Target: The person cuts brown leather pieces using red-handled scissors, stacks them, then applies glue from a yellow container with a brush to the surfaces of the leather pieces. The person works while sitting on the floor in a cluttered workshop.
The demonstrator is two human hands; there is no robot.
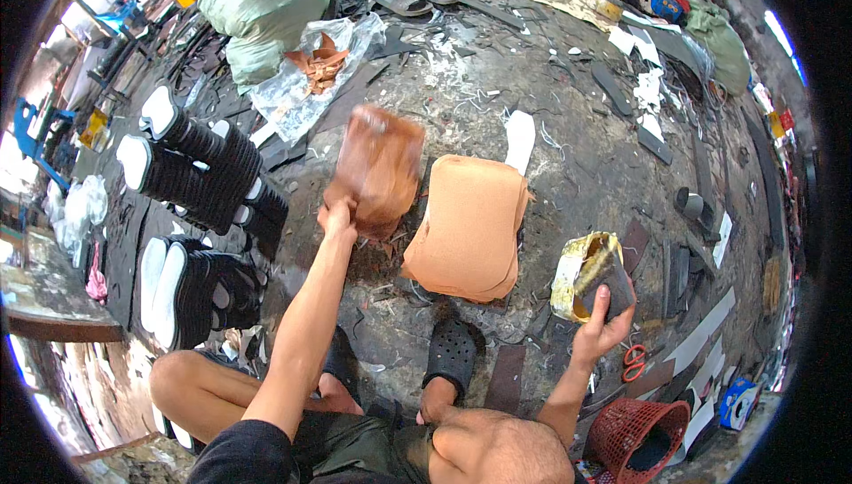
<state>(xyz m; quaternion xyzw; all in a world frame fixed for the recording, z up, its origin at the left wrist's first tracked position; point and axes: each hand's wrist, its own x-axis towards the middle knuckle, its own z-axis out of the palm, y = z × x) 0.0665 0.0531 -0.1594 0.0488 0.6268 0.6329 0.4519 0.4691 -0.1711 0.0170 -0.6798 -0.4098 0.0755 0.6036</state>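
My left hand [339, 214] grips the near edge of a brown leather piece [380, 160], which is smeared by motion. Right of it, a stack of tan leather pieces [470, 222] lies on the floor between my hands and past my feet. My right hand [605, 326] is closed on a dark flat spreader [609, 291], its thumb pressed on the face. The spreader's far end dips into a yellow-rimmed tub [565, 282] with yellowish residue on its wall. What is inside the tub is mostly hidden.
Piles of black soles with white tops [200, 165] stand at left. Beyond are leather scraps [319, 65] on clear plastic and a pale green sack [262, 5]. Orange-handled scissors [634, 363] and a red basket [635, 440] sit at lower right. A white insole shape [519, 140] touches the stack's far side.
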